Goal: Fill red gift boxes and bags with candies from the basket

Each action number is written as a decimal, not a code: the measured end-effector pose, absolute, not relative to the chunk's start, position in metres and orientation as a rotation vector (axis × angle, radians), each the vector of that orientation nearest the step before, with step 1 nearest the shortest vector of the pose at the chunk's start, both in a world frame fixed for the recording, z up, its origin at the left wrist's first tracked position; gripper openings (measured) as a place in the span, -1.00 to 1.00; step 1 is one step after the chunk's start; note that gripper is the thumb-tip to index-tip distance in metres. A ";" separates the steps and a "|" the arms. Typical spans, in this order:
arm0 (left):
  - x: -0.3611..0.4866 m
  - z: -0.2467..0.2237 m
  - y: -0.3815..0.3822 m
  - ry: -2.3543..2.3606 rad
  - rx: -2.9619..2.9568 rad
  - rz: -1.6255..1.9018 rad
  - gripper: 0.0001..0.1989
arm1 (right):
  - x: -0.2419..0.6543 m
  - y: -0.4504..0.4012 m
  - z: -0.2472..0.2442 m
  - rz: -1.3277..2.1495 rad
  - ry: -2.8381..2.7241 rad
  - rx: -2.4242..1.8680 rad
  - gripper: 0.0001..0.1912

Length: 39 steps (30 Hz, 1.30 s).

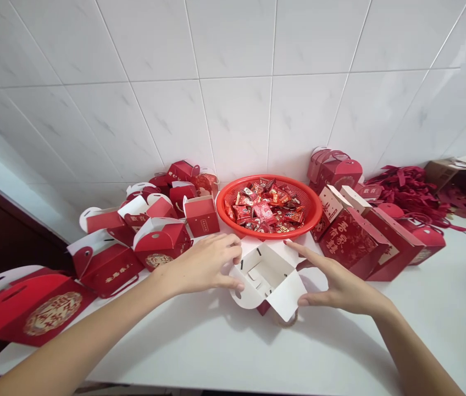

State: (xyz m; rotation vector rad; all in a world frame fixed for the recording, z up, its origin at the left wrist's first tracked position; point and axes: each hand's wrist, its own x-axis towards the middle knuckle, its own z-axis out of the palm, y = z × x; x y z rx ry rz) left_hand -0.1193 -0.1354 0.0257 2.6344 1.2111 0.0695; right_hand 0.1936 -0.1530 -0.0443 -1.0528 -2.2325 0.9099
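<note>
An opened gift box [266, 270], white inside with its flaps spread, stands on the white table between my hands. No sweets show inside it. My left hand [212, 263] is at its left flap, thumb and fingers apart. On the right side my right hand [327, 276] has its thumb and fingers spread around the flaps, fingertips at the edges. A loop of twine cord [286, 319] sticks out below the near flap. Just behind the box is a red plastic basket [314, 212] full of red-wrapped sweets [264, 212].
Several red boxes [107, 267] with raised lids crowd the left side. More red boxes [352, 242] stand at the right, with a heap of dark red ribbons [406, 190] behind them. A tiled wall [237, 121] rises along the table's [200, 346] back edge.
</note>
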 end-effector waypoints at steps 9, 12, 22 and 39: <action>-0.117 0.050 -0.127 1.030 2.568 0.202 -0.74 | 0.202 -0.148 -0.028 0.846 -1.996 -0.870 -0.33; -0.109 0.060 -0.106 1.024 2.594 0.322 -0.75 | 0.200 -0.146 -0.029 0.800 -1.871 -0.857 -0.52; -0.060 0.028 -0.002 1.284 2.609 -0.440 -0.48 | 0.190 -0.134 -0.049 0.591 -1.740 -0.972 -0.79; -0.053 -0.016 0.020 0.866 2.186 0.411 -0.55 | 0.183 -0.133 -0.059 0.479 -1.753 -0.986 -0.85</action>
